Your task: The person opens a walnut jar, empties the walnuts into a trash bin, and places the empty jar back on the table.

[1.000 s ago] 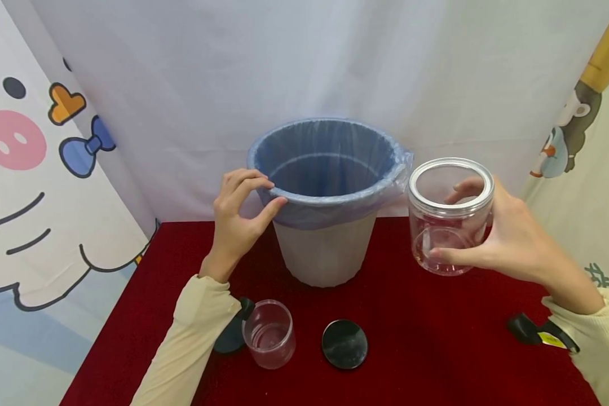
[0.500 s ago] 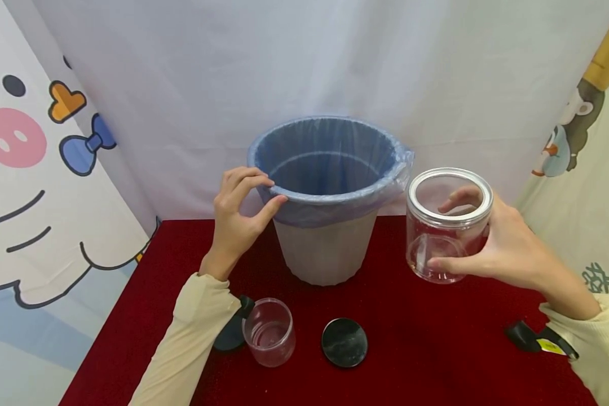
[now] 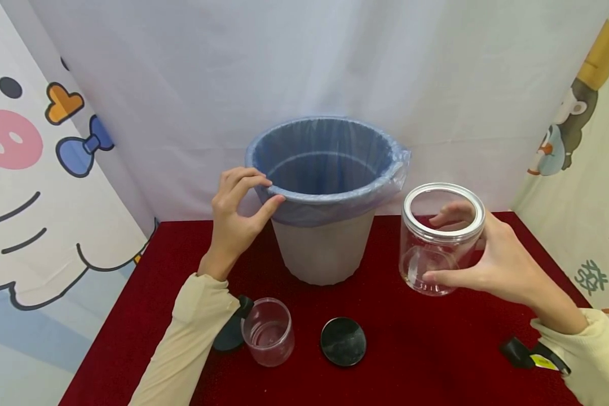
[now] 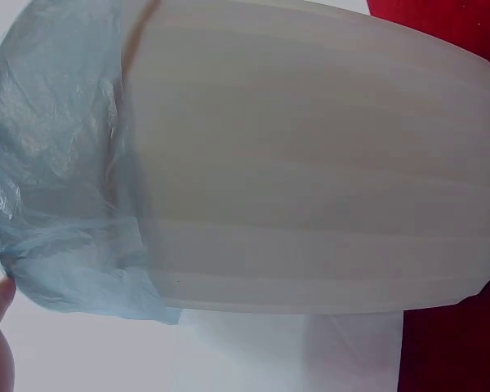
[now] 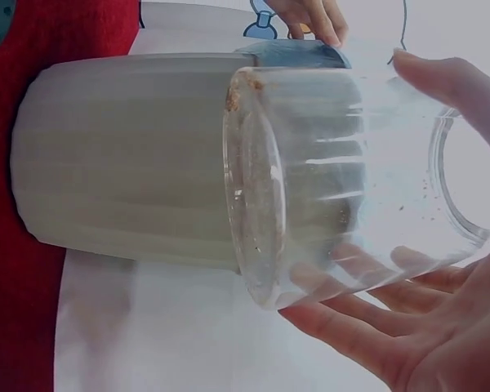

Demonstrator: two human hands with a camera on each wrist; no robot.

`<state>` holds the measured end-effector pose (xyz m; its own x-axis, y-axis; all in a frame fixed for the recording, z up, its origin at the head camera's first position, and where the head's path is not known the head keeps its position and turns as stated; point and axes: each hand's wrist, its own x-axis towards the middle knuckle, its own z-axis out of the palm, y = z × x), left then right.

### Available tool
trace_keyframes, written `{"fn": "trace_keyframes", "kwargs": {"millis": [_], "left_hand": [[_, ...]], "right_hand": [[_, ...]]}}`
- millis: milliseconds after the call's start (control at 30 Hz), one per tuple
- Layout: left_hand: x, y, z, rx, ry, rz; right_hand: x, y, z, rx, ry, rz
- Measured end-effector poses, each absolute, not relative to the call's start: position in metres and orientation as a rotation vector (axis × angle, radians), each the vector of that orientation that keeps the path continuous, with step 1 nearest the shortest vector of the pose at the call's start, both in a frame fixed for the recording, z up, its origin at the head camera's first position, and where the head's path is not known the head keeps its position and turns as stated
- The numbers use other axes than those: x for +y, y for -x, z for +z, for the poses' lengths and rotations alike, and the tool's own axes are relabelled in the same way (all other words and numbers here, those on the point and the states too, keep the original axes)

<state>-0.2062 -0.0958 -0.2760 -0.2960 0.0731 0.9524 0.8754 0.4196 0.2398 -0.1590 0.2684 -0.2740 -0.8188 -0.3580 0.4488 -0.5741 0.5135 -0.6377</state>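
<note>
My right hand grips a clear plastic jar with a silver rim, holding it above the table to the right of the bin. The jar is upright with its mouth up. In the right wrist view, brown crumbs cling to the base of the jar, with small specks further up its wall. My left hand pinches the front-left rim of a white trash can, fingers over the edge and thumb outside. A blue plastic bag lines the can and folds over its rim.
A second clear jar stands on the red tablecloth near my left forearm. A round black lid lies to its right. Another dark disc is partly hidden behind my left sleeve. White curtain hangs behind the can.
My right hand has lowered the jar toward the table and brought it slightly left. The left hand stays on the can's rim.
</note>
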Motion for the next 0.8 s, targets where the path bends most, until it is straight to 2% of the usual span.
{"fn": "trace_keyframes", "kwargs": {"millis": [800], "left_hand": [[-0.096, 0.208, -0.276, -1.673, 0.834, -1.009]], "right_hand": [[0.263, 0.154, -0.301, -2.437, -0.875, 1.306]]}}
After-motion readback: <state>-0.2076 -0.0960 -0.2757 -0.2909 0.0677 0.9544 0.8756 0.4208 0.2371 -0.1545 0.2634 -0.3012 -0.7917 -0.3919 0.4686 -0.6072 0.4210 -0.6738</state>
